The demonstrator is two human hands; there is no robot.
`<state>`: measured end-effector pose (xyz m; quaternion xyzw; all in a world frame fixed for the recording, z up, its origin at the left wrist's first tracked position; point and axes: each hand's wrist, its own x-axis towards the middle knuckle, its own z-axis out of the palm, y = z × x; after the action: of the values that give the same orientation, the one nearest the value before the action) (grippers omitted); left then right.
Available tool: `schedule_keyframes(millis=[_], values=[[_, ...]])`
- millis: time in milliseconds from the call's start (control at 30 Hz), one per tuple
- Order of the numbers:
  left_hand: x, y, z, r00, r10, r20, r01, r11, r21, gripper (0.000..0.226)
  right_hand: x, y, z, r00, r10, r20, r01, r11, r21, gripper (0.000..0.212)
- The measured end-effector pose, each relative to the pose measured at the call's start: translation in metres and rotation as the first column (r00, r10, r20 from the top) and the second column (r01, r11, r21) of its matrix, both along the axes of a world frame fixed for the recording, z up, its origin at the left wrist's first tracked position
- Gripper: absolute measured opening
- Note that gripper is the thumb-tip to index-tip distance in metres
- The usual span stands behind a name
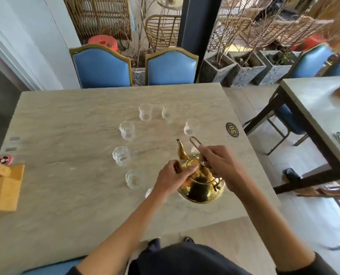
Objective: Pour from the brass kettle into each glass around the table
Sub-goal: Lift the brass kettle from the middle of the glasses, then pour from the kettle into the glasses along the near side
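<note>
A shiny brass kettle (201, 187) is at the near right of the stone table (69, 120), spout pointing away from me. My right hand (222, 167) grips its wire handle. My left hand (173, 177) rests on the lid with fingers pressed on it. Several clear glasses stand in a ring: one at the far side (145, 112), another beside it (166, 114), one on the right (191, 127), and on the left side an upper one (127, 130), a middle one (121, 155) and a near one (133, 179). Part of another glass (149, 192) shows behind my left wrist.
A yellow wooden box (3, 185) and a small pink round tin (4, 159) sit at the table's left edge. A black oval number plate (232, 129) lies at the right edge. Two blue chairs (171, 66) stand behind the table; a second table (316, 108) is at right.
</note>
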<state>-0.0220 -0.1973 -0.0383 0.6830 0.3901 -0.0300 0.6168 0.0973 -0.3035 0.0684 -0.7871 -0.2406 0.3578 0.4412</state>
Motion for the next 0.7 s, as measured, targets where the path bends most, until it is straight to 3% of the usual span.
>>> schedule_keyframes(millis=[267, 700], values=[[-0.010, -0.096, -0.054, 0.999, -0.026, -0.019, 0.019, 0.960, -0.278, 0.088, -0.002, -0.083, -0.031, 0.993, 0.094, 0.067, -0.082, 0.984, -0.161, 0.044], [-0.011, -0.155, -0.087, 0.993, 0.112, 0.021, -0.089, 0.878, -0.470, 0.084, -0.002, -0.121, -0.054, 0.989, 0.144, 0.033, -0.130, 0.953, -0.273, 0.043]])
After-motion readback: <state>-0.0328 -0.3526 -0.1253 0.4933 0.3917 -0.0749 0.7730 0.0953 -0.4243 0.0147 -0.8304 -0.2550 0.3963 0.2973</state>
